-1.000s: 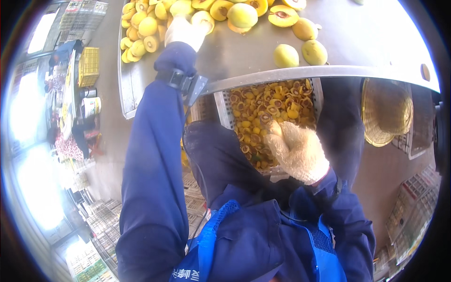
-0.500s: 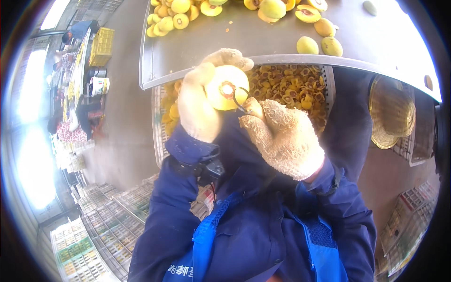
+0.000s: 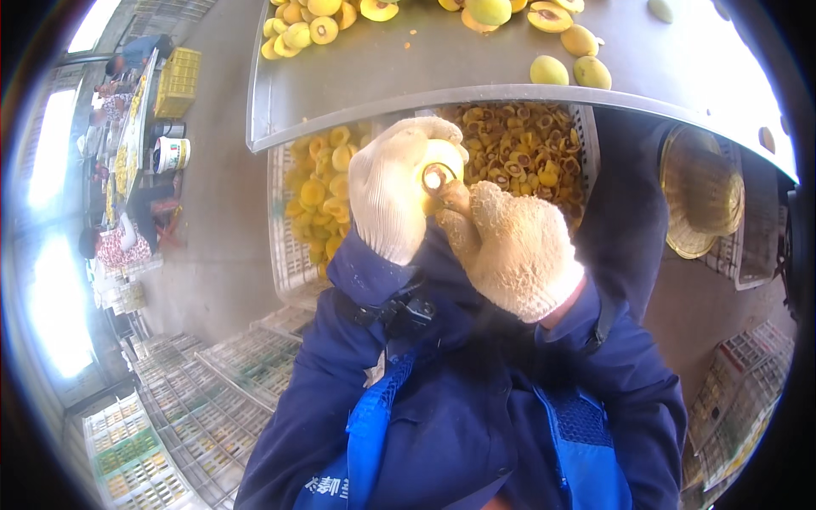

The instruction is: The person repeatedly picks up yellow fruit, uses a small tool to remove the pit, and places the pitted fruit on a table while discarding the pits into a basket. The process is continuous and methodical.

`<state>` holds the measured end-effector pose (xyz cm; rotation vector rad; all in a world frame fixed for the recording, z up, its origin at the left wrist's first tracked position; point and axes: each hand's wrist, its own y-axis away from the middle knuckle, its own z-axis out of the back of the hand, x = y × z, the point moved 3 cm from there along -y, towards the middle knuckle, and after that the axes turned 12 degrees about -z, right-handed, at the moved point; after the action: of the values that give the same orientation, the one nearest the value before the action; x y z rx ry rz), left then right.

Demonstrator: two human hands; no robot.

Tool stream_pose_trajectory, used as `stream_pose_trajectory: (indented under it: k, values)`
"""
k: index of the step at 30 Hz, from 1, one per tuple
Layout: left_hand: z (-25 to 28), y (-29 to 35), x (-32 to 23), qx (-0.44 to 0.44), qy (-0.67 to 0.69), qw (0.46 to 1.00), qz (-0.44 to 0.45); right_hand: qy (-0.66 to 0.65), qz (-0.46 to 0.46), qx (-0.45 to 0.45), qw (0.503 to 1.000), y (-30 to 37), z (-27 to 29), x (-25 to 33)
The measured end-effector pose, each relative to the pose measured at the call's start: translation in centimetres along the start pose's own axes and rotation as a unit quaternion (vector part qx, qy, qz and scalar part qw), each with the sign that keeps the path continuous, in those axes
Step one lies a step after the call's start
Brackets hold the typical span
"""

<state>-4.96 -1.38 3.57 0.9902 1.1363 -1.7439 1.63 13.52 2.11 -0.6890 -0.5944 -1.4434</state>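
Note:
My left hand [image 3: 384, 191], in a pale knitted glove, wraps round a yellow peach half [image 3: 444, 156] with its cut face turned up. A pale hollow with a brown rim [image 3: 433, 177] marks the middle of that face. My right hand [image 3: 520, 253], in a shaggy, worn glove, is closed against the edge of the fruit, thumb and finger at the hollow. It grips a small curved pitting tool, now mostly hidden by the fingers and the peach. Both hands are over my lap, just short of the metal table [image 3: 340, 106].
Peach halves [image 3: 323, 31] and whole peaches [image 3: 592, 73] lie on the table. Below its edge, one crate holds yellow halves [image 3: 314, 191], another brownish cut pieces [image 3: 544, 157]. A woven basket [image 3: 701, 191] stands right. Stacked crates [image 3: 204, 382] and people at another table are left.
The peach half has turned and shifted slightly right in my left hand, whose fingers now cover more of it. The tool's curved blade, plain before, is now largely hidden at the hollow.

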Motion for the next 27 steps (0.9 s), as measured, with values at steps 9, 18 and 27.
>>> stream_pose_trajectory:
  k: [9, 18, 27]
  values:
    - [-1.8, -0.5, 0.4, -0.071, -0.029, 0.996, -0.040, -0.159, -0.056, 0.019, 0.986, -1.1, -0.5, -1.0]
    - [-1.6, -1.1, 0.7, -0.010, -0.112, 0.993, -0.047, -0.017, -0.030, 0.021, 0.999, -1.3, -0.7, -2.0]
    - [-2.9, -0.9, 1.1, -0.119, 0.086, 0.989, 0.030, -0.184, -0.106, 0.014, 0.977, -1.1, -1.7, -1.6]
